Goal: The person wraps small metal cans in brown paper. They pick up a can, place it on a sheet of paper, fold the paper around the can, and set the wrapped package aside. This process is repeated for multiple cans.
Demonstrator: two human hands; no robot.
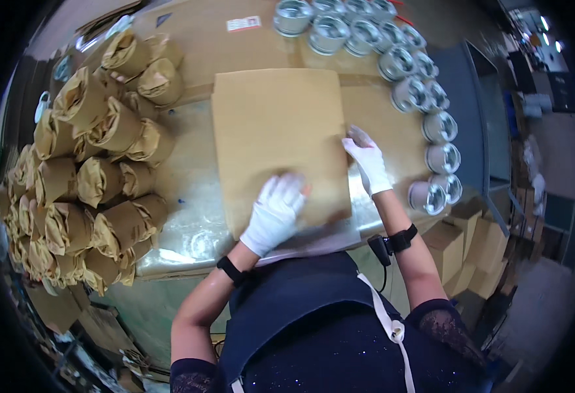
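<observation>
A flat sheet of brown paper (278, 134) lies in the middle of the worktable (189, 203). My left hand (274, 213), in a white glove, presses flat on the sheet's near part with fingers together. At the sheet's right edge my right hand (366, 162), also gloved, pinches the paper's edge between fingers and thumb. Both wrists carry black bands.
Several parts wrapped in brown paper (84, 177) are piled at the left. Several shiny metal cylinders (405, 72) stand in rows along the back and right edge. Cardboard boxes (471, 249) sit on the floor at the right, more cardboard (58, 308) lower left.
</observation>
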